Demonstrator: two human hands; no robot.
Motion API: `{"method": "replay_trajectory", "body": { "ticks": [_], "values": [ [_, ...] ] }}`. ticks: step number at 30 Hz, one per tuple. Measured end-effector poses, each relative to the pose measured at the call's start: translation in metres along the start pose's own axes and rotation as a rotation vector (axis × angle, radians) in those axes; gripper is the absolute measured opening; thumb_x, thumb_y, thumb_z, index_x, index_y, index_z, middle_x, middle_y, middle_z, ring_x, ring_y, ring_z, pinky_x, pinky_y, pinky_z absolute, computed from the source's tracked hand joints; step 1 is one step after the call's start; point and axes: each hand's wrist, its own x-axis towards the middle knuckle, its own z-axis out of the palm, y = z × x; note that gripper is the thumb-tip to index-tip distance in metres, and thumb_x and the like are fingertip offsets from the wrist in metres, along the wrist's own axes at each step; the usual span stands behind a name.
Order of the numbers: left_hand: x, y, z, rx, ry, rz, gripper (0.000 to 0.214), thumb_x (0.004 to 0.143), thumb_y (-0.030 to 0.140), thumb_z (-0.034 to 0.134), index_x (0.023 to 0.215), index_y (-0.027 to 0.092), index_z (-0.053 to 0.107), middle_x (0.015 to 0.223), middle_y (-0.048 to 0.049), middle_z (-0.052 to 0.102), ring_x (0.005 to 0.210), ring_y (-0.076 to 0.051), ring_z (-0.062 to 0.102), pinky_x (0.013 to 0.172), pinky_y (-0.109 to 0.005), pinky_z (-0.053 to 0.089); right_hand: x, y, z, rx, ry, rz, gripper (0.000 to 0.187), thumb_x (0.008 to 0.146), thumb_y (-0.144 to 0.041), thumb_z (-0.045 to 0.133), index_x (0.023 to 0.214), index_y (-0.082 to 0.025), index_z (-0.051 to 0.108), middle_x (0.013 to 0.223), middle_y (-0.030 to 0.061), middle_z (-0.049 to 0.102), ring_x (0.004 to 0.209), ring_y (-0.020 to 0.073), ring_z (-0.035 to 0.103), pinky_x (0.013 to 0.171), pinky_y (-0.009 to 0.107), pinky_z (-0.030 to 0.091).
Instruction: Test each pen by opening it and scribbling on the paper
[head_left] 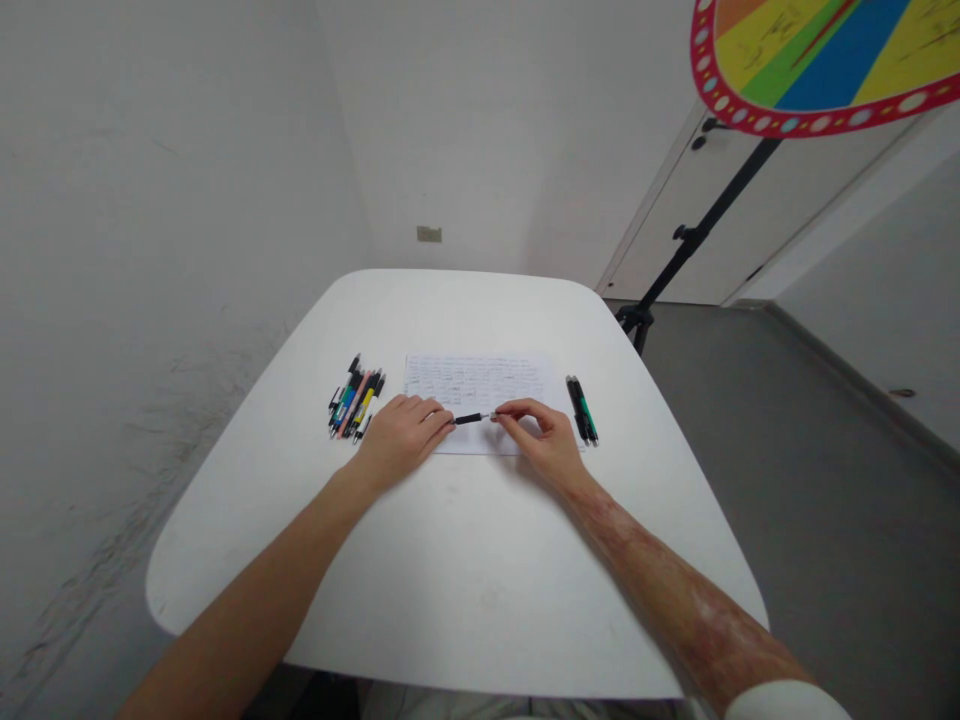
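A pen with a black grip (469, 418) is held level over a sheet of handwritten paper (480, 378). My left hand (405, 432) is closed around the pen's left end, and its fingers hide that part. From the other side, the thumb and forefinger of my right hand (544, 436) pinch the pen's slim silvery tip. Whether the small piece in this pinch is joined to the pen or separate, I cannot tell.
Several pens and markers (354, 402) lie bunched left of the paper. To its right are a few dark and green pens (582, 410) side by side. The white table (450, 560) has rounded corners. A colourful wheel (832, 60) on a black stand (697, 235) rises beyond its right edge.
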Motion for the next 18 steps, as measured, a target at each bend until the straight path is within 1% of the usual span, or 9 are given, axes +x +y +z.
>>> {"method": "replay_trajectory", "body": {
  "ticks": [7,12,15,18],
  "values": [
    [0.0022,0.0041,-0.0016,0.003,0.002,0.023,0.027,0.118,0.033,0.052,0.111,0.018,0.073,0.102,-0.0063,0.079,0.089,-0.022,0.067,0.081,-0.040,0.046,-0.0009,-0.0014,0.0003,-0.015,-0.050,-0.012,0.015,0.099,-0.040,0.080,0.104,-0.026,0.085,0.097,0.0052,0.085,0.089,0.0230,0.077,0.090,0.042,0.062],
    [0.0036,0.0069,-0.0053,0.001,-0.010,0.036,0.027,0.119,0.032,0.051,0.111,0.019,0.073,0.102,-0.0064,0.079,0.089,-0.021,0.067,0.080,-0.039,0.046,-0.0016,-0.0023,0.0004,-0.038,-0.055,-0.025,0.014,0.100,-0.038,0.078,0.104,-0.026,0.084,0.099,0.0061,0.085,0.089,0.0235,0.077,0.089,0.042,0.062],
    [0.0037,0.0072,-0.0057,0.007,-0.005,0.042,0.025,0.118,0.031,0.052,0.112,0.019,0.073,0.102,-0.0067,0.079,0.090,-0.021,0.067,0.081,-0.039,0.046,-0.0021,-0.0034,0.0009,-0.065,-0.071,-0.033,0.015,0.102,-0.038,0.075,0.103,-0.025,0.082,0.096,0.0064,0.084,0.088,0.0234,0.076,0.083,0.039,0.061],
    [0.0039,0.0077,-0.0046,0.018,0.003,0.052,0.024,0.118,0.032,0.052,0.112,0.019,0.072,0.102,-0.0064,0.079,0.090,-0.021,0.067,0.082,-0.039,0.046,-0.0017,-0.0046,0.0017,-0.102,-0.106,-0.045,0.016,0.106,-0.036,0.069,0.100,-0.024,0.077,0.093,0.0056,0.081,0.086,0.0222,0.074,0.078,0.036,0.057]
  ]
}}
